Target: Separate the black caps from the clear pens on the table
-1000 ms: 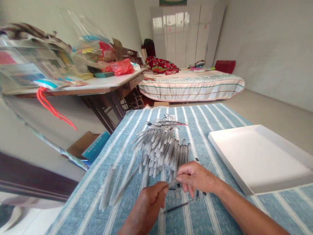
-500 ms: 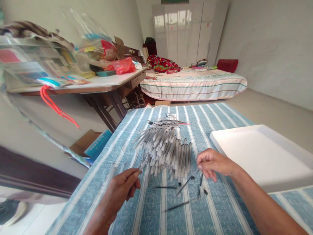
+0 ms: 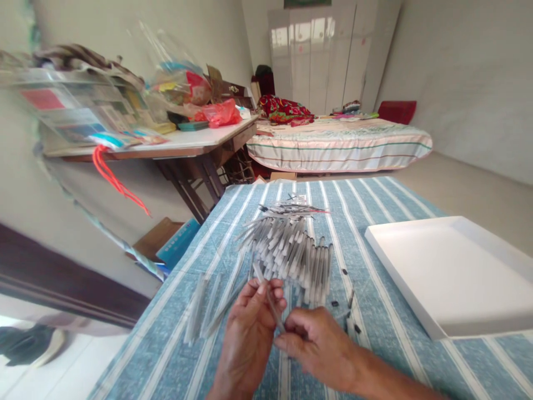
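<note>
My left hand (image 3: 254, 319) is closed around a translucent pen barrel (image 3: 272, 304), which slants down toward my right hand. At its lower end, my right hand (image 3: 314, 341) pinches the same barrel between thumb and fingers. Just beyond my hands lies a heap of grey translucent pens (image 3: 291, 253). Several clear tubes (image 3: 195, 311) rest on the striped cloth to the left of my left hand. Small black pen parts (image 3: 352, 319) are scattered to the right, some partly hidden by my right hand.
A shallow white box (image 3: 449, 278) stands on the right of the striped tablecloth (image 3: 162, 355). Thin dark refills (image 3: 293, 208) lie behind the heap. A cluttered side table (image 3: 166, 150) is at the left, with a bed (image 3: 341, 147) farther back.
My hands were apart; they have come together at the near side of the heap, with the barrel between them. The view has shifted slightly left.
</note>
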The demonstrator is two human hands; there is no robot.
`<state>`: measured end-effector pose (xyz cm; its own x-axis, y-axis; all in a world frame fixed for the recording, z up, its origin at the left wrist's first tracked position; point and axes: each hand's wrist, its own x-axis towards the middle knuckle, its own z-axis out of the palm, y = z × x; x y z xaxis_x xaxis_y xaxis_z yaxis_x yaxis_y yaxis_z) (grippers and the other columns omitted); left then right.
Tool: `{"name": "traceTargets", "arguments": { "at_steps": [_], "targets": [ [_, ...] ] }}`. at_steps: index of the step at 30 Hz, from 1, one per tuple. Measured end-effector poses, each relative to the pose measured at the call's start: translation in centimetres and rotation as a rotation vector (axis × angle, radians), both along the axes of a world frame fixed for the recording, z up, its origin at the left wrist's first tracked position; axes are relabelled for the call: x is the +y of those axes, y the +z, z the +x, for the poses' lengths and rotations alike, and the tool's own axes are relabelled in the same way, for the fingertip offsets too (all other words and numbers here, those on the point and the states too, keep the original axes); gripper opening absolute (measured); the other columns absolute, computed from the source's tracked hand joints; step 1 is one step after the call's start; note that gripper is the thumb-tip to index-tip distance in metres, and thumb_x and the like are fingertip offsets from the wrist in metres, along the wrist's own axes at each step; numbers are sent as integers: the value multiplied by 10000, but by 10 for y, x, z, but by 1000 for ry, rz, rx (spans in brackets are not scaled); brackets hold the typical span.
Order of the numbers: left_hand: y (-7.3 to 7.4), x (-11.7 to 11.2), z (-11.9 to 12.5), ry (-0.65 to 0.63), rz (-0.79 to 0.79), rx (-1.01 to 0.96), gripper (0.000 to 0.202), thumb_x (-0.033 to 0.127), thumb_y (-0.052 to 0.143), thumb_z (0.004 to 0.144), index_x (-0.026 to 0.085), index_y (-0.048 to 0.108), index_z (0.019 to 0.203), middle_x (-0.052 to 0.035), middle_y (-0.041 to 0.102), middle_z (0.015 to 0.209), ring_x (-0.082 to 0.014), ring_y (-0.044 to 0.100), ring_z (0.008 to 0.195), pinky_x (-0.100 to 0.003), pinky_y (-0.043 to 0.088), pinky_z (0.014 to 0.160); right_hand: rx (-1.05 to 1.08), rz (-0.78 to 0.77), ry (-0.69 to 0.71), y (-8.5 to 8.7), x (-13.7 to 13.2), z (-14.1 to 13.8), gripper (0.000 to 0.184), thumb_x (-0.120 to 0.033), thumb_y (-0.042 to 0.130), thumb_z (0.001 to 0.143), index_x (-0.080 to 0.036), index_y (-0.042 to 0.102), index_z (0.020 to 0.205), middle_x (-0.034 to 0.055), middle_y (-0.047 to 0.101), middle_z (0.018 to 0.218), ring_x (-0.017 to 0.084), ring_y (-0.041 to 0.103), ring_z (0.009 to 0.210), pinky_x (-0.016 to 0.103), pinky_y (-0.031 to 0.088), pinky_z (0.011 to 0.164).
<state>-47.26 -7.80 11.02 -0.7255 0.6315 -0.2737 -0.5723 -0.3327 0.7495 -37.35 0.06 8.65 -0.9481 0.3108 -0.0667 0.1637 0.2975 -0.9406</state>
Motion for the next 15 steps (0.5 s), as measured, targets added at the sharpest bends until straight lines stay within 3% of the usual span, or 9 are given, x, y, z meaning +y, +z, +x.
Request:
{"name": "traceTargets", "arguments": {
  "at_steps": [4, 6, 11, 15],
  "targets": [
    [4, 3, 11, -29, 34, -60, 146, 164, 633, 715, 156, 512, 797, -10, 574, 768, -64, 522, 569, -175, 463, 512, -65, -268, 8, -8, -14, -1, 243, -369, 379, 849, -167, 476, 754, -46, 515, 524, 64, 469, 345, 144, 309, 336],
    [4, 4, 10, -18, 29, -60, 169, 191, 646, 707, 163, 491, 769, 18, 538, 711, -36, 460, 493, -135, 398, 427, -72, -325, 24, -10, -16, -1, 228, -369, 369, 851, -173, 471, 794, -56, 506, 498, 67, 459, 314, 141, 295, 308],
    [1, 10, 10, 65, -42, -9, 208, 200, 657, 675, 167, 459, 729, 44, 491, 640, -11, 362, 407, -106, 251, 336, -137, -328, 76, -5, -18, -7, 218, -339, 341, 853, -186, 450, 741, -72, 469, 404, 74, 429, 262, 138, 231, 261],
    [15, 7, -10, 180, -81, 117, 182, 223, 629, 664, 152, 464, 687, 43, 481, 629, -6, 329, 392, -114, 224, 329, -198, -265, 104, -5, -26, -2, 256, -337, 320, 857, -190, 473, 713, -59, 495, 420, 80, 450, 283, 149, 242, 284]
  ]
}}
